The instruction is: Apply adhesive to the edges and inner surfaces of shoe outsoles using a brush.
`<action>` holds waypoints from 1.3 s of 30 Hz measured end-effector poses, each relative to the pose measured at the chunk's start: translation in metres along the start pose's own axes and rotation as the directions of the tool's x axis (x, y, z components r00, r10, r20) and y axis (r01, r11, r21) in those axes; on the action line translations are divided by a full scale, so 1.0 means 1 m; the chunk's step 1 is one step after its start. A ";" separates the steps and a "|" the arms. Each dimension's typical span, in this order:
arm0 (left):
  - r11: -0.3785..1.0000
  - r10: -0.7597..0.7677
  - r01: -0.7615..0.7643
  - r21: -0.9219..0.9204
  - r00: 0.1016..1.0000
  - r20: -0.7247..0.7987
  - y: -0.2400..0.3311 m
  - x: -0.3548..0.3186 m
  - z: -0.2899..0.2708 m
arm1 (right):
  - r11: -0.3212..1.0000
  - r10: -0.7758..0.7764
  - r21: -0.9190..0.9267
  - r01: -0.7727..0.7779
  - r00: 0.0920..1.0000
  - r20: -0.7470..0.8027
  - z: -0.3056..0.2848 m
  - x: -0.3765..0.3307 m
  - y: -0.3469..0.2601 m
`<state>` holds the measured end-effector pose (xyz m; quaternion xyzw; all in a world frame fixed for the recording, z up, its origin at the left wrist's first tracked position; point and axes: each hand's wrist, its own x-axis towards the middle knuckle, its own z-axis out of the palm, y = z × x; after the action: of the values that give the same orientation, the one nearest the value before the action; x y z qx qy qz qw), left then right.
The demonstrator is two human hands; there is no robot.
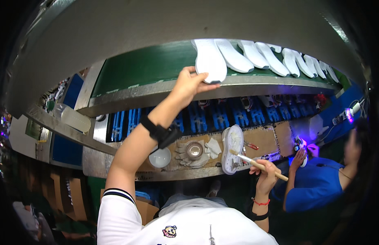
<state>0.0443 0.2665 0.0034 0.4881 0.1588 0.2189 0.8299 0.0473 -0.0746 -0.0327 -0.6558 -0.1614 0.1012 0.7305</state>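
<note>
My left hand (192,83) is raised to the green conveyor belt (156,61). Its thumb and fingers pinch the near end of a white shoe sole (211,61), the leftmost of a row there. Lower down, my right hand (266,173) grips a brush (259,165) by its wooden handle. The bristle end points left, over another white sole (228,161) that lies hollow side up on the workbench; I cannot tell whether the bristles touch it.
More white soles (271,59) lie along the belt to the right. Below, blue racks (220,116) run behind the bench. A white bowl (160,157), a round container (194,150) on crumpled cloths and a red-handled tool (251,145) lie nearby. A person in blue (316,183) works at right.
</note>
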 end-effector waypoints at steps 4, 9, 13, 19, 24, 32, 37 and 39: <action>0.976 -0.143 0.151 0.156 0.988 -0.062 0.017 0.034 -0.014 | 1.000 0.026 -0.010 -0.026 0.999 0.039 -0.005 -0.004 0.008; 0.988 -0.144 0.144 0.051 0.989 0.015 0.032 0.051 -0.014 | 1.000 0.030 -0.003 -0.030 0.994 0.105 -0.007 -0.002 0.013; 0.997 -0.033 0.033 -0.066 0.999 0.000 0.025 0.048 0.001 | 0.999 0.000 -0.051 0.003 0.998 0.060 -0.017 -0.001 0.014; 0.971 0.131 -0.130 -0.199 0.991 -0.006 0.012 0.090 0.045 | 0.999 0.031 -0.026 -0.031 0.999 -0.005 -0.032 -0.001 0.014; 0.975 0.055 -0.056 -0.215 0.998 -0.013 -0.002 0.148 0.038 | 0.999 0.039 -0.035 -0.038 0.999 0.036 -0.037 0.001 0.016; 0.801 -0.143 0.150 0.579 0.988 -0.058 -0.027 0.125 0.052 | 0.993 0.118 0.014 -0.120 0.988 0.096 -0.043 -0.001 0.031; 0.938 -0.179 0.177 0.298 0.984 -0.021 -0.040 0.149 0.082 | 0.993 0.108 0.035 -0.115 0.981 0.158 -0.037 0.001 0.032; 0.942 -0.169 0.165 0.293 0.986 -0.012 -0.046 0.154 0.097 | 0.993 0.109 0.032 -0.115 0.981 0.160 -0.039 -0.001 0.032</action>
<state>0.2321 0.2547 0.0014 0.5918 0.2245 0.1185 0.7651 0.0628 -0.1068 -0.0683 -0.6387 -0.1794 0.1969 0.7219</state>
